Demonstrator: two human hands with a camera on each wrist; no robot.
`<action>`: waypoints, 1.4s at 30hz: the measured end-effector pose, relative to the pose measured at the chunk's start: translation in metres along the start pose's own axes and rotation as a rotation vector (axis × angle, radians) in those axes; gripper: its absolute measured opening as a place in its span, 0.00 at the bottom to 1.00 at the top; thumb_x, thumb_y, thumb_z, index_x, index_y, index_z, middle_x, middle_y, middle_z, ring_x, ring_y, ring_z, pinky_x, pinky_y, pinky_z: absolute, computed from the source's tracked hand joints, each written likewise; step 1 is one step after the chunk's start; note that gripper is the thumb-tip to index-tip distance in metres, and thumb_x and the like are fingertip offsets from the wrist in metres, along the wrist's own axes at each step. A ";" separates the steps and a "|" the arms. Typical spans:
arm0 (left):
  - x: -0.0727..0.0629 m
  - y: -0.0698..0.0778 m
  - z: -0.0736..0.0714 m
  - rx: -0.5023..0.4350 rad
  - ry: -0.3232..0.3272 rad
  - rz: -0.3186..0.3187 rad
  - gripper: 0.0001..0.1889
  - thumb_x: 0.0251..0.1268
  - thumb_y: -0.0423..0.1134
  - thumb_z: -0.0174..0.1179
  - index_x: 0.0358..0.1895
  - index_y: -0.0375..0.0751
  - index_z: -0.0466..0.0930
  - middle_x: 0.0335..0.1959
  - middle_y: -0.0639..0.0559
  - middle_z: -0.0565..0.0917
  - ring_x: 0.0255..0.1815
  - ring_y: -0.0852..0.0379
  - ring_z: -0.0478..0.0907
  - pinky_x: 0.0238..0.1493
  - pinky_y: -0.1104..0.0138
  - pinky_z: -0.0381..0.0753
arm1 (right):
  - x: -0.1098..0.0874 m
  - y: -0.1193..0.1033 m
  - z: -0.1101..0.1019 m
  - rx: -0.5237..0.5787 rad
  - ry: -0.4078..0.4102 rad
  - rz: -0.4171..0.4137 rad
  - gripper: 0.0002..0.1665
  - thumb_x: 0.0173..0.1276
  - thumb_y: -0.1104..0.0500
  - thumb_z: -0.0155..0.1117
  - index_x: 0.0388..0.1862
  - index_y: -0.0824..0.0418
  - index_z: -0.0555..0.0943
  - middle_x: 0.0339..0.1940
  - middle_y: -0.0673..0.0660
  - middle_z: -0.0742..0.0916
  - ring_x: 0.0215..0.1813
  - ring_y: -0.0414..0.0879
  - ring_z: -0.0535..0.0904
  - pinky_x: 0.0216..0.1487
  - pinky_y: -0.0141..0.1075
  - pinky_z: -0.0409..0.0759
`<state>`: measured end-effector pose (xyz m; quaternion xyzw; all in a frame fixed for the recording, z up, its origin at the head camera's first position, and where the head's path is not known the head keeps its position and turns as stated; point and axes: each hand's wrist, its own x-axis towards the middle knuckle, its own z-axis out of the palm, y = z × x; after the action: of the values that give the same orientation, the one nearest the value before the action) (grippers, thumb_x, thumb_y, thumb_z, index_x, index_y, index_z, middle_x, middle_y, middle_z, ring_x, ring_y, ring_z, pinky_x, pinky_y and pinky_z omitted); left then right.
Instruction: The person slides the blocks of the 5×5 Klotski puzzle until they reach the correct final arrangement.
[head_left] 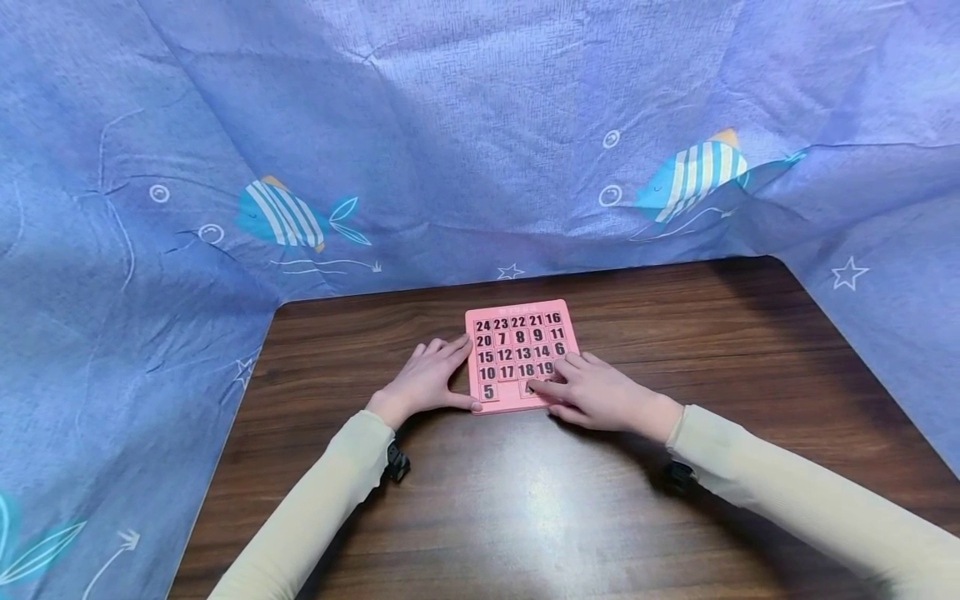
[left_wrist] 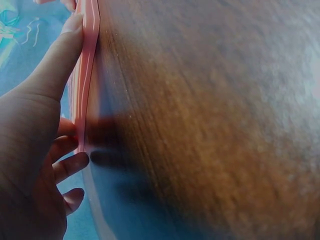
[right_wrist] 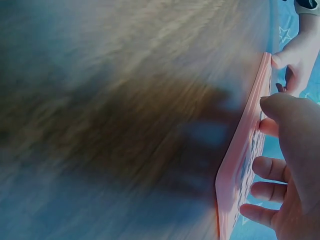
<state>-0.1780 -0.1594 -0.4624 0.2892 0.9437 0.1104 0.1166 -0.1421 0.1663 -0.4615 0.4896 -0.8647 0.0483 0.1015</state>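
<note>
A pink number slide puzzle [head_left: 483, 317] lies flat on the table, its square tiles printed with black numbers. In its bottom row a gap separates tile 5 [head_left: 489, 392] from tile 4, which a right fingertip partly covers. My left hand [head_left: 427, 379] rests against the puzzle's left side, thumb at the near left corner and index finger farther up the edge. My right hand [head_left: 600, 392] reaches over the lower right part, index finger touching tile 4. Its other fingers hide the tiles at that corner. In the right wrist view, those fingers hover close beside the board.
The brown wood-grain table [head_left: 675, 533] has rounded far corners. Blue cloth [head_left: 480, 125] with fish and star prints hangs behind it and at its sides. A small black device [head_left: 397, 462] sits at the left wrist, another [head_left: 680, 475] at the right.
</note>
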 end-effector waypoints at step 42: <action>0.000 0.003 -0.001 0.018 0.003 0.003 0.60 0.54 0.73 0.70 0.84 0.41 0.56 0.84 0.46 0.57 0.73 0.46 0.65 0.64 0.51 0.65 | -0.029 0.004 -0.004 0.002 -0.014 0.068 0.30 0.72 0.45 0.68 0.71 0.50 0.81 0.38 0.51 0.77 0.40 0.48 0.70 0.43 0.43 0.69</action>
<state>-0.1767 -0.1574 -0.4605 0.2917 0.9443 0.1025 0.1125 -0.1307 0.1933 -0.4644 0.4603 -0.8815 0.0490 0.0934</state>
